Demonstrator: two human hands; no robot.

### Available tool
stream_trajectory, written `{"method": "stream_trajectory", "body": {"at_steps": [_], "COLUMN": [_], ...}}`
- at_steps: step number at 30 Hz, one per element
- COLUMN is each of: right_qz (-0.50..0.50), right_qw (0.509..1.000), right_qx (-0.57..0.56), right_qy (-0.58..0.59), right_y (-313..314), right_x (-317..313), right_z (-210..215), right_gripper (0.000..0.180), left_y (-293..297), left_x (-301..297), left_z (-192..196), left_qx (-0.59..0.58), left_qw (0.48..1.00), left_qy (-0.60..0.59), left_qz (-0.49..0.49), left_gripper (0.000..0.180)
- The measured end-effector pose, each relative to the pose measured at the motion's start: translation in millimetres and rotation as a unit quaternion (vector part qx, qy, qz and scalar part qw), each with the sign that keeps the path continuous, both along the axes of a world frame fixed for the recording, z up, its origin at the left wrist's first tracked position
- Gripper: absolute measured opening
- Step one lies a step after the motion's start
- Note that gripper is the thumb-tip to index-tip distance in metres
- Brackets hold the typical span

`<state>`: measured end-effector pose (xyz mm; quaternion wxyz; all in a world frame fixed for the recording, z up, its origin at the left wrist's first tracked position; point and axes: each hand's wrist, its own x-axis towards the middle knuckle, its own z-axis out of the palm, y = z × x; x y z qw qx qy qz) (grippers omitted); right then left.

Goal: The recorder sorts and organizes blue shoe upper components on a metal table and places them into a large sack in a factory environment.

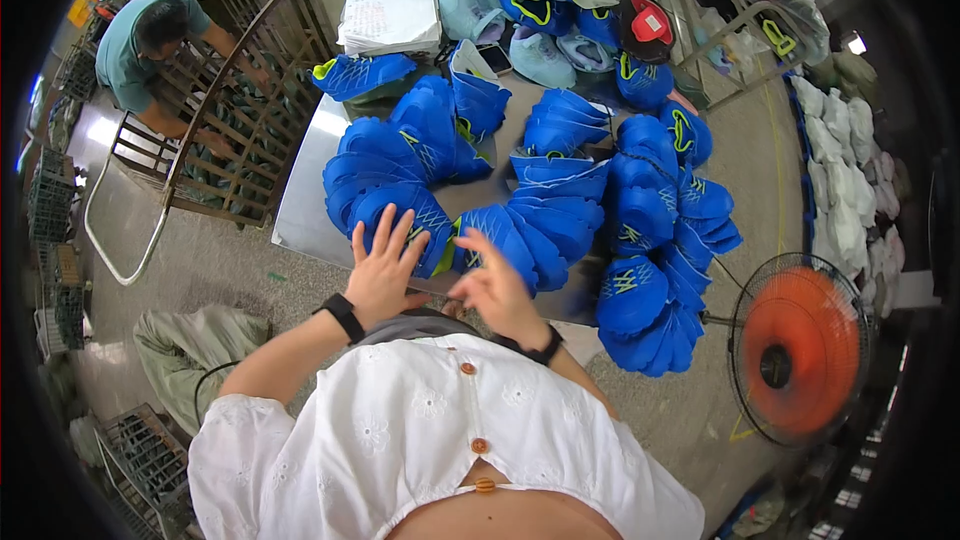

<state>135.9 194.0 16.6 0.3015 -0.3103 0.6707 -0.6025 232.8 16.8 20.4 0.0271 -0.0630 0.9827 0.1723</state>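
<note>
Blue shoe uppers with yellow-green lining and laces lie nested in curved rows on a metal table. My left hand is open, fingers spread, its fingertips on the near end of the left row of shoe uppers. Beside it, my right hand has the index finger stretched out and the other fingers loosely bent. Nothing shows in its grasp. It is nearest to the middle row of shoe uppers; I cannot tell whether it touches them. Farther right lies another row of shoe uppers, its near end reaching past the table edge.
An orange fan stands close on the right. At the table's back are an open notebook, a phone and light-blue shoe uppers. Far left, a person bends over a slatted metal cart. White bundles line the right.
</note>
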Motion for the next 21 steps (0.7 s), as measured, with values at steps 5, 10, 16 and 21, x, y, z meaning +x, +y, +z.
{"method": "stream_trajectory", "body": {"at_steps": [5,10,16,21], "right_qz": [-0.037,0.113,0.354,0.141], "right_qw": [0.94,0.871,0.678,0.879], "right_qx": [0.218,0.322,0.427,0.353], "right_qy": [0.261,0.354,0.483,0.289], "right_y": [-64,-51,-29,-91], "right_x": [9,28,43,24], "right_z": [-99,-83,-69,-46], "right_gripper": [0.062,0.029,0.039,0.058], "left_y": [-42,-104,-157,-168], "left_x": [22,53,62,44], "left_z": [-43,-53,-45,-67], "left_qx": [-0.084,-0.099,0.019,0.112], "left_qw": [0.993,0.99,0.99,0.964], "left_qy": [0.072,0.094,0.09,0.239], "left_qz": [-0.049,-0.031,-0.104,-0.045], "left_gripper": [0.06,0.047,0.048,0.066]}}
